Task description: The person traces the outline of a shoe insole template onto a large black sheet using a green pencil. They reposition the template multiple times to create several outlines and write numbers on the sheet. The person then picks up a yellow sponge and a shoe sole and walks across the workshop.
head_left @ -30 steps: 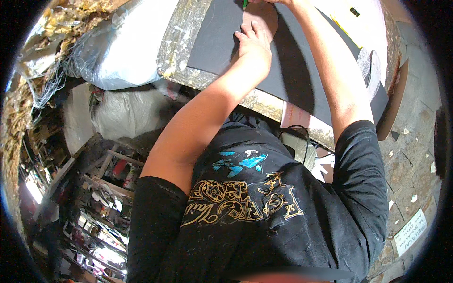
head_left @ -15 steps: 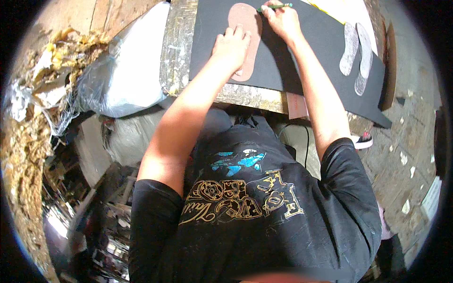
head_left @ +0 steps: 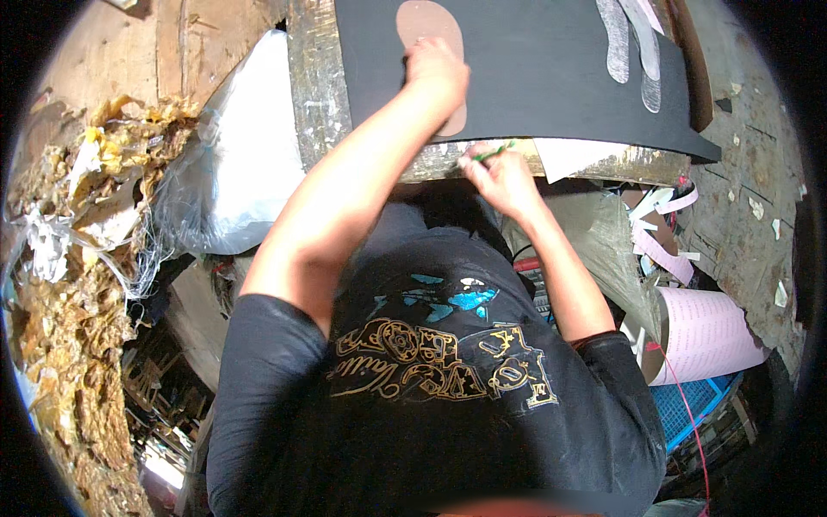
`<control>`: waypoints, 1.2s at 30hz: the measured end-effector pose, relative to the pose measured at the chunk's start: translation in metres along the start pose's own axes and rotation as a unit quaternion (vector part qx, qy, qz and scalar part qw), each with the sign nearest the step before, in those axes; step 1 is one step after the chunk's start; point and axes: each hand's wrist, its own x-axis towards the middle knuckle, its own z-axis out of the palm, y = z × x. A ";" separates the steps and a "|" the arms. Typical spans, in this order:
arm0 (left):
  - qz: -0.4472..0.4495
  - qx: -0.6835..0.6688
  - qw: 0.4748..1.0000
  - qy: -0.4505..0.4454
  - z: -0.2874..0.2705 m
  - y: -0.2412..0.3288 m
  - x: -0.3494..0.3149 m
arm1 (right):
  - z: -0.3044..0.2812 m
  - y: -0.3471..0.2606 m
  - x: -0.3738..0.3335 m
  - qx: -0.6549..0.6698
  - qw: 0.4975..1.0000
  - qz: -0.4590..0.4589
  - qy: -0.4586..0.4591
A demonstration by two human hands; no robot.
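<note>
In the head view, the left hand (head_left: pixel 438 71) lies over a pinkish-brown sole-shaped piece (head_left: pixel 428 21), fingers bent and gathered on its upper face; the way the hand is turned hides the thumb, so I cannot tell whether this grip pinches the piece or only presses on it. The piece lies flat on a large black sheet (head_left: pixel 543 77), toward the sheet's left side, its rounded far end showing beyond the fingers and its near end by the sheet's front edge. The right hand (head_left: pixel 502 179) is at the front edge of the desk (head_left: pixel 315 82), to the right of the piece and apart from it; its grip is narrow, thumb and fingers closed round a slim green pencil-like tool (head_left: pixel 495 153). Just beside it a pale sheet (head_left: pixel 573 158) juts from under the black one. Well to the right, grey curved strips (head_left: pixel 615 43) lie on the black sheet. As for writing, the person's black shirt (head_left: pixel 431 448) bears ornate gold-outlined lettering and a line of script, below a blue motif. At the lower right, a curled pink paper (head_left: pixel 708 332) carries rows of small print, too fine to read, above a blue crate (head_left: pixel 696 405).
</note>
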 end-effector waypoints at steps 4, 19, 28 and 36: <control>0.018 0.158 0.986 -0.059 -0.021 0.034 0.021 | 0.042 -0.006 0.025 0.020 0.981 -0.121 0.148; 0.163 0.108 0.979 -0.050 -0.038 -0.007 0.041 | 0.049 -0.017 0.033 -0.013 0.948 -0.198 0.247; 0.139 0.089 0.985 0.042 -0.012 -0.009 0.065 | 0.076 -0.012 0.091 -0.104 0.931 -0.166 0.309; 0.128 0.063 0.987 0.073 0.007 -0.011 0.058 | 0.061 -0.022 0.025 -0.066 0.973 -0.119 0.185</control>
